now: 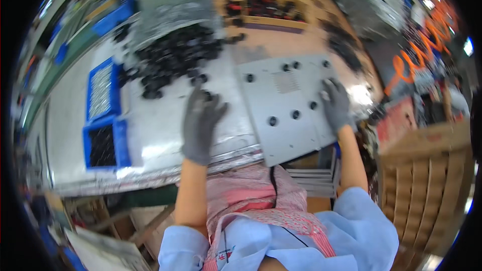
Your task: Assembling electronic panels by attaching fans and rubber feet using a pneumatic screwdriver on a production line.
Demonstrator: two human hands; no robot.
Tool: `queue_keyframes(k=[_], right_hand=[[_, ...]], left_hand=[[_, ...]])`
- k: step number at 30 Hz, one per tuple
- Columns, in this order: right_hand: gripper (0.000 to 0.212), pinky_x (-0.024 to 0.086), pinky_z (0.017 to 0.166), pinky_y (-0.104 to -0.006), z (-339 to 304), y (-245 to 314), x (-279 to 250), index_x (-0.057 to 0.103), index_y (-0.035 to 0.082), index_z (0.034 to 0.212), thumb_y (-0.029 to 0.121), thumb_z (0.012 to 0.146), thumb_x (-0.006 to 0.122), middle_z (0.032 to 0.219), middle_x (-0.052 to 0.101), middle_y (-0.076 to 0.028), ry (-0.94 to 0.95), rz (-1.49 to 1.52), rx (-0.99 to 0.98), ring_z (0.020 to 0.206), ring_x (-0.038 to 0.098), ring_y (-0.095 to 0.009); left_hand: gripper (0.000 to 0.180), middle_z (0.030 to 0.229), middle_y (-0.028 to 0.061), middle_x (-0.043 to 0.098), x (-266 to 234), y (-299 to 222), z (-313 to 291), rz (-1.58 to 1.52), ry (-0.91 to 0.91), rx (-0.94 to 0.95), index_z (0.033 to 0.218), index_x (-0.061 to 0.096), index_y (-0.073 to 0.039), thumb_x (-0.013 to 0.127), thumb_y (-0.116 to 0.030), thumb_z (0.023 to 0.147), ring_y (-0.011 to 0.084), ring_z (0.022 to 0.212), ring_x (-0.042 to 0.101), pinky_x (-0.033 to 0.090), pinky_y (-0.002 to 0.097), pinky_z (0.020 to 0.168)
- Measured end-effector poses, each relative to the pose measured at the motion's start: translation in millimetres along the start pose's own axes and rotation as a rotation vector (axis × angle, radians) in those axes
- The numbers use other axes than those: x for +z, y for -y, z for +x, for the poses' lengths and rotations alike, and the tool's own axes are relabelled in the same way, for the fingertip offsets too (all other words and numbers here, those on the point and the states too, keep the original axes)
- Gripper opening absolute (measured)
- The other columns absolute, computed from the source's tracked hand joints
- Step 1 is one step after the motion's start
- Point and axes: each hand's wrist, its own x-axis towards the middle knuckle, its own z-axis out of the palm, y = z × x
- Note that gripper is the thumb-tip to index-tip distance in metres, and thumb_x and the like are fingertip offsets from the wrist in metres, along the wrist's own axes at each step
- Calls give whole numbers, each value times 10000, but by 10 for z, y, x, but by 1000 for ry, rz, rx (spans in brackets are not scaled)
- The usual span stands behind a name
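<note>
My gloved left hand (200, 125) reaches over the bench, fingers bent around a small black round part (207, 95). Just past its fingertips lies a pile of such black parts (183, 50), spilling from a grey plastic bag (170, 7). To the right, a flat grey metal panel (296, 133) lies at the bench's front edge and overhangs it slightly. Several black round pieces (272, 121) stand apart on the panel, near a patch of fine slots (287, 83). My gloved right hand (335, 104) grips the panel's right edge with curled fingers; the underside of its grip is hidden.
Two blue bins, one with silvery small parts (100, 93) and one with dark parts (103, 145), sit at the left. A yellow box (273, 10) of black and red pieces stands at the back. An orange coiled hose (401, 70) hangs right, above a divided cardboard box (422, 185).
</note>
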Motion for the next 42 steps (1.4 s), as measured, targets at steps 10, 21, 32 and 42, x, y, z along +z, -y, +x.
queue_keyframes(k=[10,21,32,42], right_hand=[[401,420,991,-387,-189,3,-118,493,81,1328,147,933,476,1362,465,-165,-64,137,163,1225,484,-334],[490,428,994,-380,-246,196,-226,512,78,1307,-46,854,374,1386,465,-152,129,184,164,1281,455,-324],[426,432,990,-369,-312,202,-184,505,36,1291,10,876,416,1367,467,-162,-21,95,172,1222,494,-335],[301,496,863,-347,-390,223,-235,624,21,1092,-41,810,541,1123,615,-140,-572,290,152,1041,601,-293]], left_hand=[[548,1301,137,495,192,-273,-72,444,-179,-66,1445,348,-83,548,-131,936,202,973,632,550,312,784],[191,1040,155,656,-860,-1795,285,1794,-533,657,1039,670,-106,614,-135,859,316,913,654,524,370,773],[428,1361,210,453,-1489,-2444,902,2274,-602,-235,1345,460,-305,339,-479,973,400,1187,517,426,468,994],[483,1241,198,575,-2929,-2800,1233,2400,-465,-8,1301,517,-120,336,-438,986,374,1166,530,443,445,944]])
